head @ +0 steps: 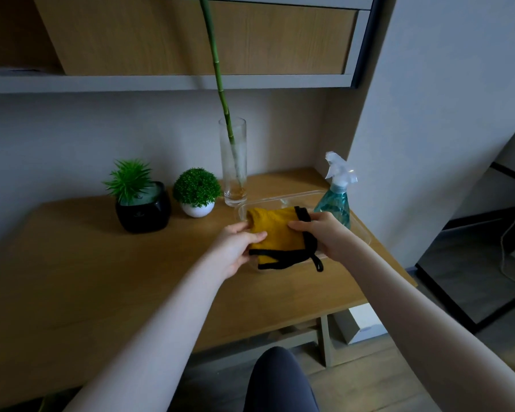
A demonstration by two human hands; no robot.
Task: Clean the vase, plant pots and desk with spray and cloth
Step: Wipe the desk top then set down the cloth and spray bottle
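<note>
Cloth: I see the yellow microfibre cloth (283, 233) held between both hands above a clear tray (318, 195) on the counter (101, 263).
Left hand (238, 248): grasping its left edge.
Right hand (321, 233): grasping its black-trimmed right edge.
Spray bottle (336, 200): just right of the hands.

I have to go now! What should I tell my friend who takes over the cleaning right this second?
Left hand and right hand both hold the yellow cloth over the clear tray. The spray bottle stands in the tray's far right corner. Glass vase, black pot and white pot stand along the back of the desk. No wiping is visible yet; vase, both pots and desk are all left to clean.
</note>
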